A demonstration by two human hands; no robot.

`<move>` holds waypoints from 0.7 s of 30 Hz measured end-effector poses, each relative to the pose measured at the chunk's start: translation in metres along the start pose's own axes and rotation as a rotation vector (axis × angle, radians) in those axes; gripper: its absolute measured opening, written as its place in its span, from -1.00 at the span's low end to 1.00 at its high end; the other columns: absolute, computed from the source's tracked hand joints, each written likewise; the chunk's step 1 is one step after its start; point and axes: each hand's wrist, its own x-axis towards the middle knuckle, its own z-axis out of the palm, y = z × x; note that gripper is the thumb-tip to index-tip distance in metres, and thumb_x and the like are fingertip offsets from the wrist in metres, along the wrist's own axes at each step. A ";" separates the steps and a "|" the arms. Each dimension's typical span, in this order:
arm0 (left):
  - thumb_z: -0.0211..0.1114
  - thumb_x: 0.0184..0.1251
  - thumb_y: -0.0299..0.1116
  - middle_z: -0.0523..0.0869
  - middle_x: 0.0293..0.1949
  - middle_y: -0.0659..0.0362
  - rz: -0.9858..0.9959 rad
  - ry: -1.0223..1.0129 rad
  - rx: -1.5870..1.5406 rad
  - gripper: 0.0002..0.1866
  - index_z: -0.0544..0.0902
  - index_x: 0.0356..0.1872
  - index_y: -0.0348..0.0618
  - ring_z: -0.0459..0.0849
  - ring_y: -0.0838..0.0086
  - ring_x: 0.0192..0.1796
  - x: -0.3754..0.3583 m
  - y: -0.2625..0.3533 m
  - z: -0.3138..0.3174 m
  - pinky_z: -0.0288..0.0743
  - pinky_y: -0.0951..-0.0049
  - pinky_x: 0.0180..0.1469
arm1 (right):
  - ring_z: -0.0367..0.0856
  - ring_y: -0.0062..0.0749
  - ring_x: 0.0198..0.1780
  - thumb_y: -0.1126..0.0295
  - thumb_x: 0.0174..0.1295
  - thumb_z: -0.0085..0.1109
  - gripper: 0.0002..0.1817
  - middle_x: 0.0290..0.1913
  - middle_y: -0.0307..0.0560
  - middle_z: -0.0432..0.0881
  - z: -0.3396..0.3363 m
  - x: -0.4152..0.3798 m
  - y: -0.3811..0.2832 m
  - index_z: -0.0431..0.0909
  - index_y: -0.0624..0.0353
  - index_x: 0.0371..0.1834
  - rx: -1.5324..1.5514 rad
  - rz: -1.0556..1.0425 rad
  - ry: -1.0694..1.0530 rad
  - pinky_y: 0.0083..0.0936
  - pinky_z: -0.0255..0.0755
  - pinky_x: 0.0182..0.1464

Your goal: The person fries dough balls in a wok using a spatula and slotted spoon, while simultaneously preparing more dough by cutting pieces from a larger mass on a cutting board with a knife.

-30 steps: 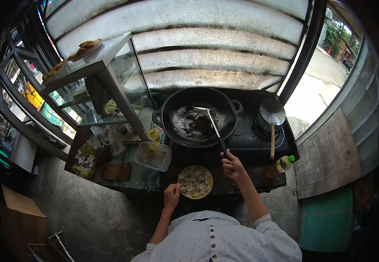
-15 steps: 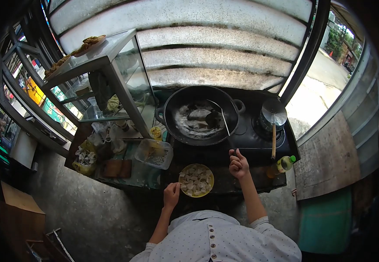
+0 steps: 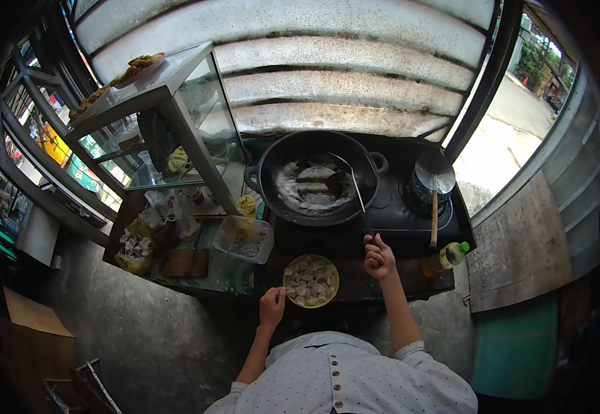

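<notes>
1. Leftward, the glass cabinet (image 3: 191, 138) is the bulkiest thing on the worktop; its frame hems in the wok's left side and limits room to swing there.
2. The black stove (image 3: 400, 224) fills the middle and right, under the wok and saucepan.
3. On it sits the wide wok (image 3: 279, 155), wet and shiny inside. If that liquid is hot, a careless stroke could splash it over the rim.
4. The turner (image 3: 357, 190) slants from inside the wok to the right hand (image 3: 381, 258), whose fingers are wrapped round its dark handle. Leaning hard on the wok's edge might rock it.
5. Beside the wok, the saucepan (image 3: 432, 181) points its wooden handle (image 3: 434, 221) toward the person; a rightward elbow or sleeve could knock it.
6. The clear tub (image 3: 225, 234) stands just left of the space between wok and plate.
7. Nearest the person is the yellow plate (image 3: 337, 284). The left hand (image 3: 272, 308) is narrow, fingers curled at its left rim; whether they grip it, I cannot tell. A tug could tip it off the front edge.
8. The green-capped bottle (image 3: 448, 259) stands near the right corner, within a stray forearm's reach.
9. Smallest, the pale pieces (image 3: 311, 279) crowd the plate and could spill if it tilts.
</notes>
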 end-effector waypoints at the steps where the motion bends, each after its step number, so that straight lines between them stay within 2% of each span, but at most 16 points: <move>1: 0.07 0.32 -0.30 0.61 -0.42 -0.01 -0.006 -0.006 0.006 -0.72 0.63 -0.30 -0.35 0.62 0.23 -0.39 0.000 0.001 0.000 0.45 0.38 -0.33 | 0.01 -0.73 -0.82 0.03 0.40 -0.32 -0.57 -0.72 -0.37 0.09 0.000 0.000 0.000 0.36 0.20 -0.13 0.001 0.000 -0.001 -0.70 -0.18 -0.74; 11: 0.06 0.32 -0.30 0.61 -0.42 -0.02 0.009 -0.005 0.018 -0.72 0.63 -0.30 -0.34 0.61 0.23 -0.39 0.001 -0.005 0.003 0.45 0.36 -0.35 | 0.00 -0.72 -0.82 0.03 0.39 -0.31 -0.58 -0.74 -0.39 0.09 -0.003 0.001 0.003 0.36 0.19 -0.18 -0.025 -0.032 0.050 -0.70 -0.17 -0.74; 13: 0.10 0.31 -0.33 0.62 -0.46 0.06 0.017 0.009 0.037 -0.76 0.64 -0.30 -0.32 0.62 0.41 -0.43 0.001 -0.003 0.002 0.46 0.48 -0.36 | 0.00 -0.73 -0.82 0.03 0.39 -0.31 -0.58 -0.74 -0.39 0.09 -0.004 0.000 0.003 0.36 0.19 -0.18 -0.030 -0.038 0.058 -0.70 -0.17 -0.74; 14: 0.10 0.31 -0.33 0.62 -0.46 0.06 0.016 0.010 0.037 -0.76 0.64 -0.30 -0.32 0.62 0.41 -0.43 0.001 -0.003 0.002 0.46 0.48 -0.36 | 0.00 -0.73 -0.83 0.04 0.39 -0.30 -0.58 -0.74 -0.39 0.10 -0.004 0.000 0.003 0.36 0.19 -0.18 -0.028 -0.039 0.058 -0.70 -0.17 -0.74; 16: 0.07 0.32 -0.30 0.61 -0.42 -0.01 0.001 -0.006 0.026 -0.72 0.63 -0.30 -0.33 0.61 0.24 -0.40 0.000 -0.001 0.001 0.44 0.37 -0.35 | -0.01 -0.72 -0.83 0.04 0.39 -0.30 -0.59 -0.74 -0.39 0.10 -0.004 0.000 0.003 0.36 0.19 -0.19 -0.027 -0.040 0.058 -0.70 -0.18 -0.74; 20: 0.07 0.32 -0.30 0.61 -0.43 -0.01 -0.002 -0.004 0.027 -0.72 0.63 -0.29 -0.33 0.61 0.25 -0.41 -0.001 -0.002 0.001 0.44 0.37 -0.35 | -0.01 -0.73 -0.83 0.03 0.38 -0.28 -0.59 -0.74 -0.39 0.10 -0.005 0.000 0.004 0.37 0.19 -0.19 -0.040 -0.050 0.066 -0.70 -0.19 -0.75; 21: 0.09 0.31 -0.31 0.62 -0.43 0.02 0.001 0.002 0.033 -0.74 0.63 -0.29 -0.32 0.61 0.33 -0.42 -0.001 -0.003 0.001 0.45 0.42 -0.36 | -0.02 -0.73 -0.83 0.03 0.38 -0.28 -0.59 -0.74 -0.39 0.10 -0.006 0.001 0.003 0.37 0.19 -0.19 -0.039 -0.049 0.066 -0.69 -0.20 -0.75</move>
